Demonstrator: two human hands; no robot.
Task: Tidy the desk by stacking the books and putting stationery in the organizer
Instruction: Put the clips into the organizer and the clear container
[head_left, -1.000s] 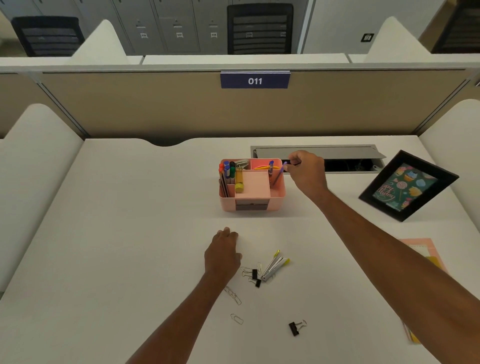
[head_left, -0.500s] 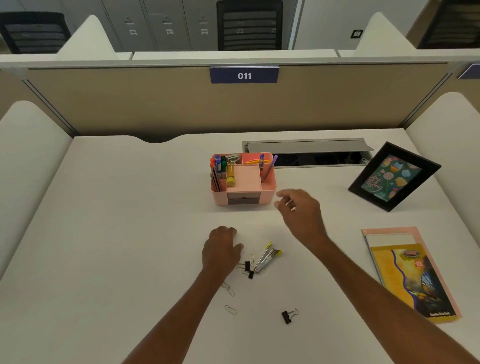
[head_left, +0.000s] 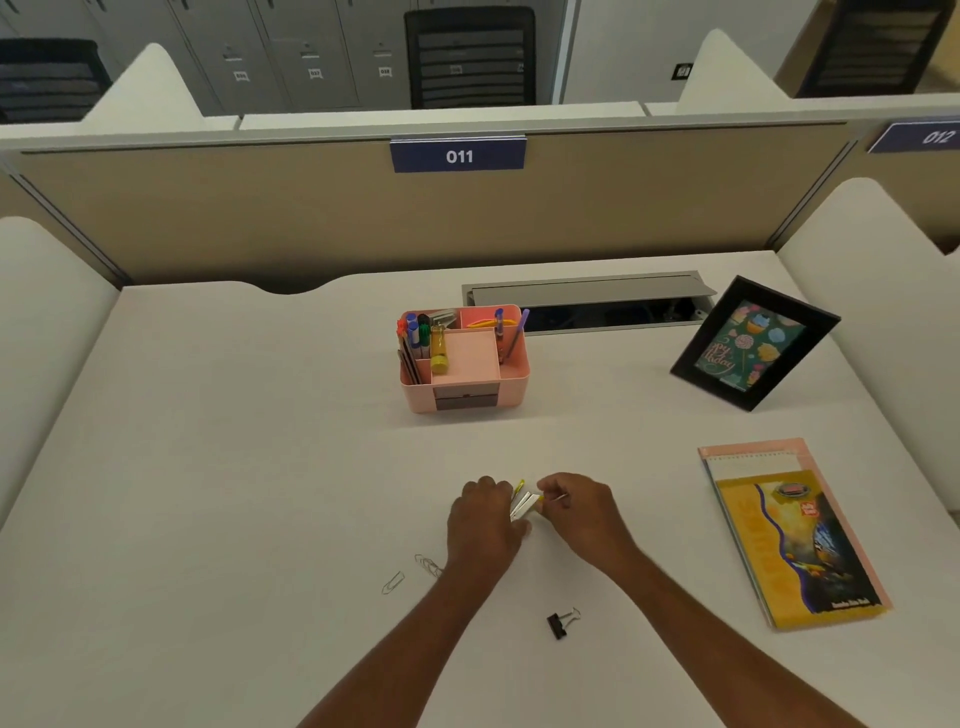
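Head view, looking down over a white desk. Shows two bare forearms reaching in from the bottom edge.

Nearest, between the forearms, a black binder clip with wire handles, lying alone on the desk. A little further and to the left, a single paper clip. Beside it, a small cluster of paper clips, just beside the left wrist.

Next, at the middle of the desk, the left hand and right hand, close together with knuckles up. Between them, a few white pens with yellow ends. Right thumb and forefinger curled and pinching the pens' yellow far ends. Left fingers curled over the pens' near ends; cannot tell whether gripping or only resting there.

Off to the right, well apart from the hands, a stack of books flat on the desk, with a yellow cover on top and a pink one lowest.

Further back, at centre, a pink organizer standing upright. Holds coloured markers in its left compartments and a purple pen leaning in its right side. Has a grey drawer front facing the viewer. To its right, a black picture frame propped at a tilt. Behind both, a grey cable hatch set in the desk, lid raised.

Beyond, a beige partition with a blue sign reading 011. Past that, a black office chair and grey lockers.
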